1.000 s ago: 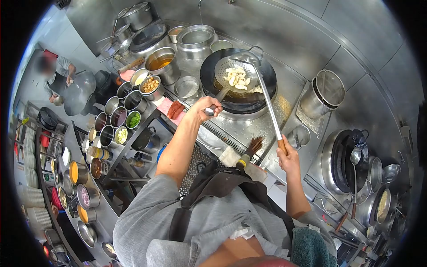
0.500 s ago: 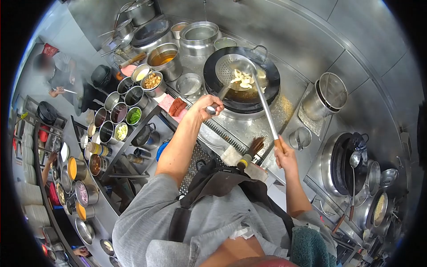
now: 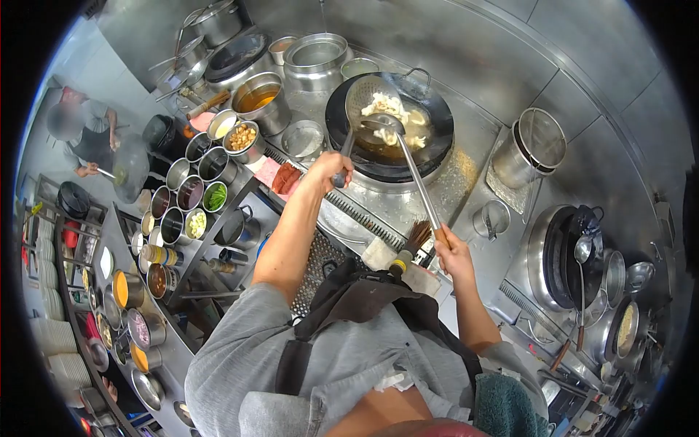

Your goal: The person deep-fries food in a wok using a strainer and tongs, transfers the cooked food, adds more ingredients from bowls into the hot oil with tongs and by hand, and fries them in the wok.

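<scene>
two hands, one tool each. left hand (image 3: 333, 169) is wrapped round the handle of one strainer (image 3: 360, 91); its perforated bowl is just beyond that hand, over one black wok (image 3: 441, 135). right hand (image 3: 453, 256) grips the wooden handle of one ladle (image 3: 419, 182); ladle head is ahead and to the left of that hand, over the same wok, touching the pale pieces (image 3: 386, 104).

pale pieces: no firm count, they overlap. main clump at the strainer's edge, beyond both hands; a few more lower in the wok. ladle head hides some; can't tell which sit in the strainer.

near left hand: one red lump (image 3: 286, 177) just left of it, can't make out what, on one pink cloth (image 3: 266, 172). further left: brown cubes (image 3: 241, 136) in one pot, green pieces (image 3: 215, 197) in one, pale chopped bits (image 3: 196, 223) in one.

near right hand: one brush (image 3: 416, 239) just left of it, bristles up, lower end hidden by the apron (image 3: 349, 295). well right: one second wok (image 3: 559, 258), partly covered.

one co-worker (image 3: 91, 135) far left of left hand, small and blurry. pots at the far right run into the dark border, not countable.
</scene>
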Motion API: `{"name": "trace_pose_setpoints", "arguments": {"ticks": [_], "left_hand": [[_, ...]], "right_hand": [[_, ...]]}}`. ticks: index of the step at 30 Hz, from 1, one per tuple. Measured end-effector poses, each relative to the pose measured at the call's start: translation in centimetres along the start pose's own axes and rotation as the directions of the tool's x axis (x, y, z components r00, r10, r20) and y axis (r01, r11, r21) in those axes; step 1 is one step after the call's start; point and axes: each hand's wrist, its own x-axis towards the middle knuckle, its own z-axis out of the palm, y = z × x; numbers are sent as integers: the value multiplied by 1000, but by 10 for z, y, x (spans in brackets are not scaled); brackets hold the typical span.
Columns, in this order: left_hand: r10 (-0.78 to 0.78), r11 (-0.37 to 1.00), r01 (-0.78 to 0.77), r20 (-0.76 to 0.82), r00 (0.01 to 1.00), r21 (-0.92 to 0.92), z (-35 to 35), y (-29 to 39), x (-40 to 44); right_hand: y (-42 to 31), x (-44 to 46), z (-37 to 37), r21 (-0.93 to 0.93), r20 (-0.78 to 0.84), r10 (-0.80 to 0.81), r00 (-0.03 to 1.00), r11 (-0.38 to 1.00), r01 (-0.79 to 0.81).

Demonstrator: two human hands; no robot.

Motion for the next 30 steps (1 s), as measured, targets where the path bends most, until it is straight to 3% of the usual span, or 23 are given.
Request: {"name": "trace_pose_setpoints", "arguments": {"ticks": [1, 3, 4, 5, 6, 8, 9, 12, 15, 17, 19, 21, 25, 27, 28, 30], "left_hand": [[1, 1000, -1, 3, 1000, 8, 0, 0, 2], [200, 906, -80, -255, 946, 415, 2, 1, -4], [296, 789, -49, -308, 904, 613, 5, 7, -10], [295, 791, -48, -311, 904, 610, 2, 8, -10], [368, 704, -34, -324, 871, 709, -3, 9, -9], [501, 551, 2, -332, 799, 835, -18, 5, -3], [498, 552, 5, -334, 800, 834, -27, 2, -2], [594, 593, -79, -368, 715, 802, -62, -7, -3], [366, 905, -199, -452, 813, 376, -78, 9, -38], [316, 948, -300, -393, 864, 103, -86, 20, -58], [208, 977, -208, -374, 904, 41, -111, 19, -63], [183, 979, -202, -390, 902, -8, -134, 12, -65], [34, 997, -57, -342, 939, -58, -178, -13, -63], [-20, 995, -13, -335, 942, -96, -182, -21, -66], [-24, 995, -9, -325, 945, -99, -186, -25, -64], [-81, 990, 43, -295, 952, -133, -196, -33, -57]], "right_hand": [[-4, 7, 5, -46, -7, 5, 1000, 999, -5], [1, 11, 1, 0, -19, 11, 1000, 1000, -11], [8, 13, -6, -38, -55, -57, 997, 998, 55], [14, 15, -14, -82, -88, -128, 988, 989, 121], [18, 15, -21, -191, -139, -219, 966, 963, 191], [21, 11, -37, -259, -188, -221, 957, 951, 169], [24, 8, -40, -321, -241, -225, 944, 937, 141], [59, 1, -35, -365, -336, -292, 895, 917, 162], [74, -22, -15, -374, -429, -290, 855, 919, 124], [86, -38, -4, -355, -482, -249, 840, 932, 73], [112, -51, 6, -295, -510, -242, 825, 951, 96], [127, -63, 8, -350, -513, -253, 820, 934, 69], [94, -74, 24, -129, -583, -200, 787, 980, 154], [60, -68, 24, -332, -515, -179, 838, 943, -2], [52, -53, 23, -477, -465, -420, 780, 861, 179], [20, -23, 20, -538, -382, -464, 799, 815, 216]]}}
